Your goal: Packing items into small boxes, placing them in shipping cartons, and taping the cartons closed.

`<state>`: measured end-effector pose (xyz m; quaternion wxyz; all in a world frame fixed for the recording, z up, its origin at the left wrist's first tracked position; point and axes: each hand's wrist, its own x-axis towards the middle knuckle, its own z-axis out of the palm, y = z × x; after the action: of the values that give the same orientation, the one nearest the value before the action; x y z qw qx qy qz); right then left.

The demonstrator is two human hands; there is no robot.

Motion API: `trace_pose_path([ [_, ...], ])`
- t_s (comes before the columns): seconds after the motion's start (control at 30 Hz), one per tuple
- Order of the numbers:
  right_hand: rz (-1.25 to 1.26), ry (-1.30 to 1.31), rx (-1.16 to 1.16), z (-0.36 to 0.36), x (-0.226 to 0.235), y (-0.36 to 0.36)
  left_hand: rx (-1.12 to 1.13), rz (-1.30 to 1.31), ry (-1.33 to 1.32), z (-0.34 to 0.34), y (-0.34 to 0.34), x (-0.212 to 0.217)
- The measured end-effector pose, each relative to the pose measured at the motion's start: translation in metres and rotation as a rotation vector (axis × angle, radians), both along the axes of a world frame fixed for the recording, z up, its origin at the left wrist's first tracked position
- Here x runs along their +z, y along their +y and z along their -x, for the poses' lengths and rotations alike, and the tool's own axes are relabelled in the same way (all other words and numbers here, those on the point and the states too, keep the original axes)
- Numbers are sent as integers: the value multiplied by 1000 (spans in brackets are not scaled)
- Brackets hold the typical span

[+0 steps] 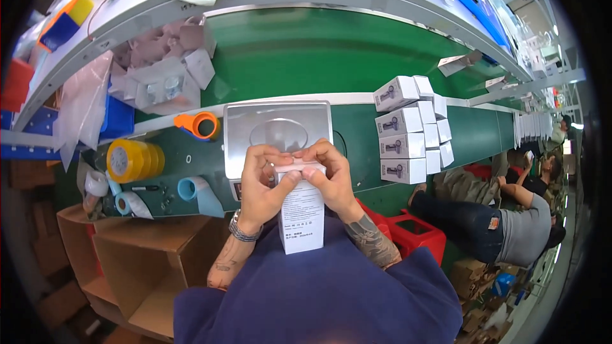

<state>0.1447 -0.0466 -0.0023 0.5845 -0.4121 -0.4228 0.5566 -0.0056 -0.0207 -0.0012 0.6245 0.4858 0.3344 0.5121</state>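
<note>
Between my two hands is a tall white carton (302, 220) with small dark print on the side facing me. My left hand (266, 181) grips its upper left edge, thumb and fingers pressed at the top flap. On the opposite edge my right hand (326, 175) does the same, its thumb laid on the flap. Both hands are closed around the carton's top end. Just beyond them lies a flat metal scale (277, 114) with a round mark on its plate. Whatever is inside the carton is hidden.
Stacked white boxes (398, 125) stand right of the scale. Yellow tape rolls (134, 160), an orange tape dispenser (199, 126) and light-blue rolls (199, 192) sit to the left. An open cardboard box (153, 261) is at lower left, a red stool (414, 232) at right. Other people sit farther right.
</note>
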Motion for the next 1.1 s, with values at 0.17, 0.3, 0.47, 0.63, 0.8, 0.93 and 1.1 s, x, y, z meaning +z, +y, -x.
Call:
trace_pose_path([
  [0.17, 89, -124, 57, 2, 17, 7, 17, 159, 67, 2, 6, 22],
  [0.3, -79, -189, 71, -1, 3, 10, -9, 31, 191, 10, 9, 6],
  [0.47, -91, -227, 136, 4, -7, 13, 18, -225, 362, 28, 10, -12],
  [0.63, 79, -175, 95, 3, -25, 47, 7, -229, 471, 59, 44, -16],
  [0.8, 0, -429, -65, -1, -51, 111, 737, -727, 1292, 123, 186, -46],
  [0.93, -186, -723, -231, 5, -84, 135, 469, -675, 1841, 152, 253, -86],
  [1.1, -441, -668, -309, 11, -32, 99, 824, -1107, 1509, 172, 246, -76],
])
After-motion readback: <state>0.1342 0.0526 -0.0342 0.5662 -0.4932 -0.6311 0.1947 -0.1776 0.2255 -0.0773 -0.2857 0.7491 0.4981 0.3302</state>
